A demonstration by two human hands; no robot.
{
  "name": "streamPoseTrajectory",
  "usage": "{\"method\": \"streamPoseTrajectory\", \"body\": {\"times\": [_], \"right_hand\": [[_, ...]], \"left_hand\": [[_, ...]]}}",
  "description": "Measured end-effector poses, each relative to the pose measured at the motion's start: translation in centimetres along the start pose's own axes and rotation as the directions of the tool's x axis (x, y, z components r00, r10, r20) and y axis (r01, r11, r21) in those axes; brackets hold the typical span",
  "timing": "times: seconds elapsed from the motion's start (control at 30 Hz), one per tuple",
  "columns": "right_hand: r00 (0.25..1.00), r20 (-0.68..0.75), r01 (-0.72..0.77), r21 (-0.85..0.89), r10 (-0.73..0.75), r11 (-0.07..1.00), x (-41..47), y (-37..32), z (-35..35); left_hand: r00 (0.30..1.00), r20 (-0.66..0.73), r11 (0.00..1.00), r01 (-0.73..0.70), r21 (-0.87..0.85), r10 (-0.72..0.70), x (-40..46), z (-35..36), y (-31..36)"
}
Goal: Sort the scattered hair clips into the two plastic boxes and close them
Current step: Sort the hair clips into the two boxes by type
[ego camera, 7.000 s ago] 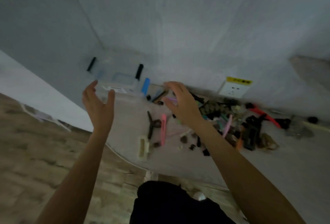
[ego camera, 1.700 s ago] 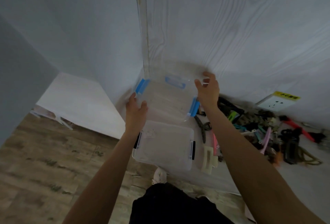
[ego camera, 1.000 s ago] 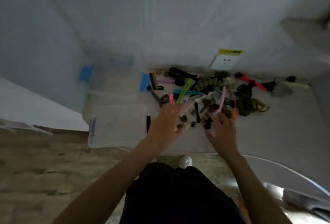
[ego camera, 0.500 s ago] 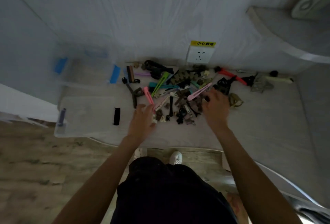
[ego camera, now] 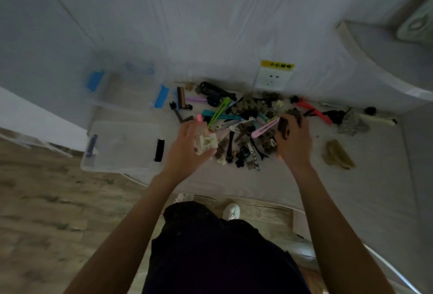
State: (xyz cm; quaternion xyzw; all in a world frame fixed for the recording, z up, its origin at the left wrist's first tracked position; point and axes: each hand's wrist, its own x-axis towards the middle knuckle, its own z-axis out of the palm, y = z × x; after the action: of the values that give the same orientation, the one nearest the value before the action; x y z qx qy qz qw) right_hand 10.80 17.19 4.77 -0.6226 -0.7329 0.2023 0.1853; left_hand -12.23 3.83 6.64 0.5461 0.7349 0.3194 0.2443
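The left hand (ego camera: 187, 146) is gripping a cream claw clip (ego camera: 206, 143), blocky and toothed, with a pink clip (ego camera: 199, 118) sticking up past the fingertips. The right hand (ego camera: 293, 143) is curling its fingers round a dark brown clip (ego camera: 283, 126) at the right edge of the pile (ego camera: 241, 129).

That pile is lying between and just above the two hands, at mid-frame: thin flat clips in green, teal, lilac and pink are crossing over chunky mottled claws and small black ones. A tan claw clip (ego camera: 338, 155) is sitting apart at the right, and a red clip (ego camera: 312, 111) is lying near the wall.

Two clear plastic boxes are standing left of the pile. The near box (ego camera: 121, 146), at centre left, is wearing its frosted lid with black latches, overhanging the table edge. The far box (ego camera: 126, 87), in the upper left, is showing blue latches and is blurred.

Everything is resting on a pale matte table (ego camera: 304, 190) with a rounded front edge. A white wall with faint grain is rising behind, carrying a socket (ego camera: 273, 80) under a yellow label. Wood-look flooring is showing below left.
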Motion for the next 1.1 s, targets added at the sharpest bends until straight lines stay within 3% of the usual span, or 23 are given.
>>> {"method": "streamPoseTrajectory", "body": {"times": [0.17,0.27,0.37,0.47,0.57,0.67,0.77,0.83,0.93,1.0,1.1], "right_hand": [[0.975,0.082,0.180,0.243,-0.205,0.953,-0.3,-7.1,1.0],[0.970,0.171,0.078,0.447,-0.171,0.891,-0.2,-12.0,2.3],[0.968,0.180,0.059,0.514,-0.175,0.856,0.6,-16.7,4.5],[0.960,0.237,-0.033,0.629,-0.151,0.777,2.0,-20.9,6.1],[0.931,0.323,-0.125,0.717,-0.168,0.686,2.9,-24.5,7.7],[0.911,0.331,-0.039,0.665,-0.247,0.746,3.1,-27.1,9.5],[0.893,0.233,0.273,0.401,-0.386,0.874,3.1,-28.5,11.5],[0.892,0.197,0.370,0.202,-0.407,0.907,3.2,-28.8,12.8],[0.910,0.195,0.358,0.078,-0.367,0.930,3.2,-28.8,14.3],[0.921,0.176,0.339,0.076,-0.347,0.938,3.2,-28.7,14.8],[0.926,0.191,0.314,0.090,-0.326,0.945,3.1,-28.0,15.1]], "left_hand": [[0.971,-0.233,0.984,-0.091,-0.152,0.054,2.6,-7.2,-0.5],[0.960,-0.279,0.984,-0.031,-0.177,-0.020,5.3,-11.4,-3.3],[0.963,-0.268,0.993,0.059,0.101,-0.030,8.6,-14.7,-8.1],[0.997,-0.036,0.956,0.078,0.284,-0.071,11.1,-16.3,-11.0],[0.966,0.215,0.914,0.046,0.404,-0.144,12.5,-16.7,-11.9],[0.941,0.311,0.880,-0.031,0.473,-0.134,12.7,-16.6,-12.6],[0.950,0.278,0.862,-0.021,0.506,-0.140,12.6,-16.6,-14.0],[0.953,0.263,0.851,-0.012,0.525,-0.149,12.7,-16.6,-14.7],[0.940,0.289,0.851,0.000,0.526,-0.179,12.8,-16.6,-15.2],[0.936,0.287,0.903,0.066,0.424,-0.203,12.8,-16.6,-15.3],[0.975,0.135,0.956,0.135,0.261,-0.175,12.8,-16.8,-15.3]]}}
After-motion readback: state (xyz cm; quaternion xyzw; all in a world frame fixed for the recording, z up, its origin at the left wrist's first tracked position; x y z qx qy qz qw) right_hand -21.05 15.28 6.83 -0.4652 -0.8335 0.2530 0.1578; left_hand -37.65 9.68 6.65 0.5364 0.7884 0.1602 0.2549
